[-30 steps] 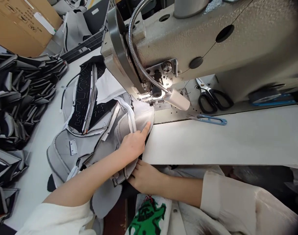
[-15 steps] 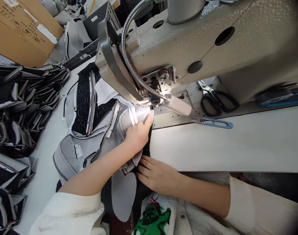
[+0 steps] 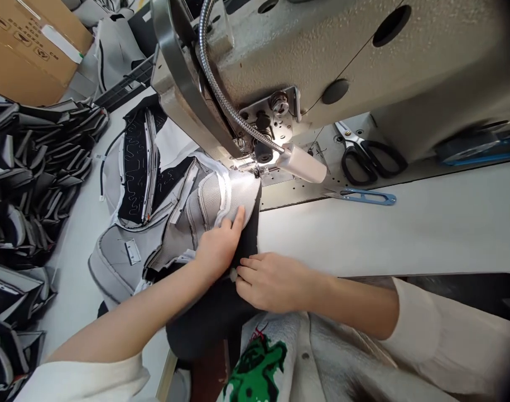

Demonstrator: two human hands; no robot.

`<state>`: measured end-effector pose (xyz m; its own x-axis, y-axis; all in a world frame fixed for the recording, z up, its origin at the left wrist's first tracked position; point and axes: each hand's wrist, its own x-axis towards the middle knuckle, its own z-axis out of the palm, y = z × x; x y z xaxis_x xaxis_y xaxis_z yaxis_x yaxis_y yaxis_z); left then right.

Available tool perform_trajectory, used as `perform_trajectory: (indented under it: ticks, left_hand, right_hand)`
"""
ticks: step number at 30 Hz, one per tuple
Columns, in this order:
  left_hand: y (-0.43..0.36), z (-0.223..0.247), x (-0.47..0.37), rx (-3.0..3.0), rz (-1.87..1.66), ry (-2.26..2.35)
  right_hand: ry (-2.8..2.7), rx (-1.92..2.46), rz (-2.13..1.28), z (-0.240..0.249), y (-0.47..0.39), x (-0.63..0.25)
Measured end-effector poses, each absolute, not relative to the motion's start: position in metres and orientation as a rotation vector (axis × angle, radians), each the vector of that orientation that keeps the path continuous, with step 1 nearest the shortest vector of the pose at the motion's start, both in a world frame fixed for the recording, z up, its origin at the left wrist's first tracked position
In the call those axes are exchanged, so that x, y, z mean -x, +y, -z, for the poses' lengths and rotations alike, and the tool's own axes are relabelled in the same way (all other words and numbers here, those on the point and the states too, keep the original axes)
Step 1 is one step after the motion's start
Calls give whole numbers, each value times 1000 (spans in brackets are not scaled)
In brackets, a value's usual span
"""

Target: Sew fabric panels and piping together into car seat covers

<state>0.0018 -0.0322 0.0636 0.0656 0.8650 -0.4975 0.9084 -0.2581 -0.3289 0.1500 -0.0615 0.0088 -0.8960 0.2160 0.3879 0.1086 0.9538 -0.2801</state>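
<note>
A grey and black sewn fabric piece [image 3: 196, 192] with white strips lies under the needle area of a sewing machine [image 3: 263, 151]. My left hand [image 3: 217, 248] rests on its light grey mesh part, index finger stretched toward the needle, the other fingers partly hidden. Close to the table's front edge, my right hand [image 3: 275, 282] has its fingers bent over the black edge of the same piece and grips it; the thumb is hidden. Black fabric hangs over the table edge below both hands. A small white lamp [image 3: 303, 163] lights the stitching spot.
Black-handled scissors [image 3: 370, 159] and blue thread snips [image 3: 364, 196] lie right of the needle. Stacks of grey and black fabric pieces [image 3: 33, 167] line the left side. A cardboard box [image 3: 33, 50] and a dark crate [image 3: 127, 84] stand at the back left.
My left hand has slid back from the needle, toward the lower left. The grey flap that hung by my right hand is out of sight, and black fabric shows there. The view has shifted slightly.
</note>
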Motion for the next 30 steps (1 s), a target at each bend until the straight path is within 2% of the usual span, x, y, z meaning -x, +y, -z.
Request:
perform_trajectory:
  ticks: [4,11,25,30]
  left_hand:
    - [-25,-65,3,-2108,619,1723]
    - [-23,-68,-5,-2027,519,1679]
    - [16,-61,-31,-2108,705,1867]
    - [25,-50,-35,-2304,666,1946]
  right_hand:
    - [-2580,380,-154,6,-78,-153]
    - [-2502,357,-2,11,-95,-144]
    - [-2689,171,-195,6,-42,-204]
    - [-2702,158,-326,14,-15,-214]
